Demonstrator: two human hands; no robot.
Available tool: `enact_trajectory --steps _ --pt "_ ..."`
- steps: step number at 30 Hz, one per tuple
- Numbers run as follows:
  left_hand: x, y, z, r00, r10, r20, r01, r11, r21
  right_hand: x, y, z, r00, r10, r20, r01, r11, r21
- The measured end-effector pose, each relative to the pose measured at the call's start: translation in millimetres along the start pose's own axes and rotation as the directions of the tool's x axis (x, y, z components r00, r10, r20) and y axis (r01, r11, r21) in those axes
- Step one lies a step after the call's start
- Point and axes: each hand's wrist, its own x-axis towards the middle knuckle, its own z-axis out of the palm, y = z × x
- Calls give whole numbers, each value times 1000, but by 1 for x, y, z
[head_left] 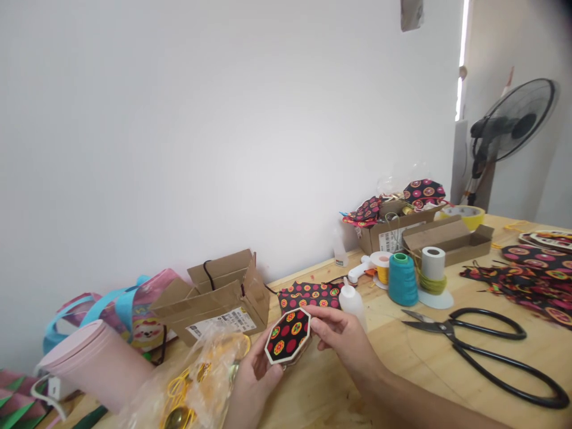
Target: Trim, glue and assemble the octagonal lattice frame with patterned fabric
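Observation:
Between my two hands is an octagonal box (pixel 289 335), its top black patterned fabric inside a pale rim. My left hand (pixel 254 381) grips it from the lower left, thumb along the near edge. The fingers of my right hand (pixel 342 339) pinch its upper right side. Just behind it lies a piece of patterned fabric (pixel 308 294) with a white squeeze bottle (pixel 353 302) at its right end. A plastic bag (pixel 214 369) with yellow cord sits left of my left hand. Large black-handled scissors (pixel 451 329) lie with blades parted, right of my right hand.
An open cardboard box (pixel 223 301) and a pink cylinder (pixel 96 363) stand on the left. At the back right are a fabric-filled box (pixel 370 238), a teal thread cone (pixel 402 280), a long cardboard tray (pixel 451 238) and cut fabric pieces (pixel 531 280). A fan (pixel 513 122) stands beyond.

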Motion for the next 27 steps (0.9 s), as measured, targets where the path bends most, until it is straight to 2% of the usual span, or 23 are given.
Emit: enact_trajectory --steps 6,17,23,27 --pt "1 -3 0 999 -44 -3 44 999 -2 1 4 2 999 40 -13 -40 999 -4" --pt "2 -13 -1 997 -37 73 39 999 -29 -8 6 5 1000 5 6 -5 999 -34" --pt "1 -15 -3 998 -52 21 53 997 -48 -8 2 5 999 34 -26 -33 999 36" --pt "1 -14 -3 998 -62 27 64 997 -53 -7 -2 2 994 90 -55 -83 990 113"
